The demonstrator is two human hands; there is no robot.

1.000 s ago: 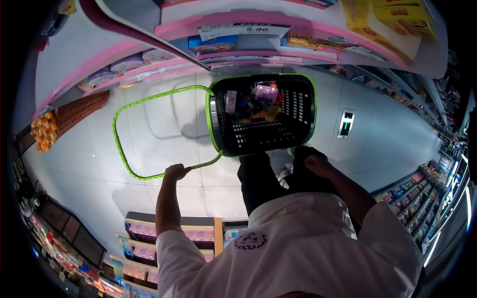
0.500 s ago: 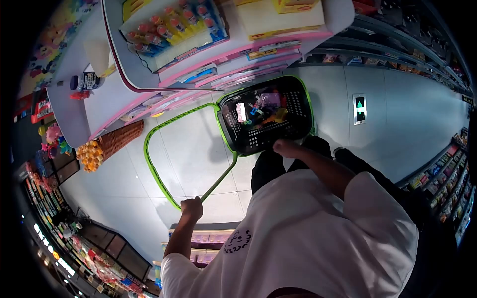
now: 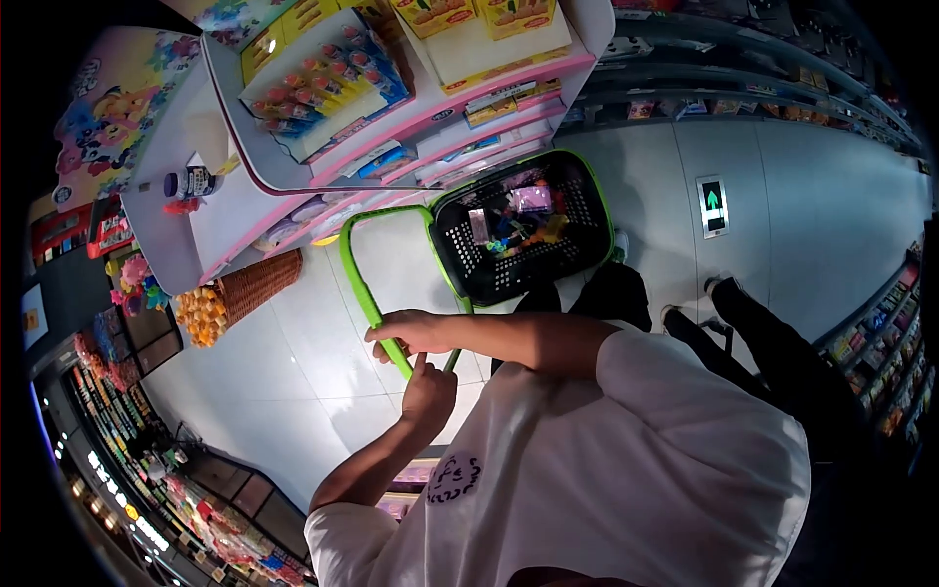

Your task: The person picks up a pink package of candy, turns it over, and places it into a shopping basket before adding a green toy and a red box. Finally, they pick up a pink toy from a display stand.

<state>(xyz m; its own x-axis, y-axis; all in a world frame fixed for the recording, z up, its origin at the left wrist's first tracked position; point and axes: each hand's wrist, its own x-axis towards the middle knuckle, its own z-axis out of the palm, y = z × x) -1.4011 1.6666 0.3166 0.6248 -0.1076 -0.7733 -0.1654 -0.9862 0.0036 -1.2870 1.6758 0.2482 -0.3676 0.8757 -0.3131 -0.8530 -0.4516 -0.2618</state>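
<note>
A black basket [image 3: 577, 227] with a green rim holds several small colourful packages [image 3: 532, 200]. Its long green handle [image 3: 358, 279] extends to the left. My right hand [image 3: 409, 333] is wrapped round the handle at its far end. Just below it, my left hand [image 3: 428, 393] is closed against the same end of the handle, with the fingers partly hidden.
Pink-edged display shelves [image 3: 430, 127] with boxed goods rise behind the basket. A wicker basket [image 3: 259, 286] of orange items lies tilted at the left. Another person's dark-trousered legs [image 3: 729, 342] are at the right, near a green floor sign [image 3: 713, 205].
My right hand has moved left from beside the basket and closed on the handle. My left hand has shifted right with the handle's end. The other person's feet now show more clearly.
</note>
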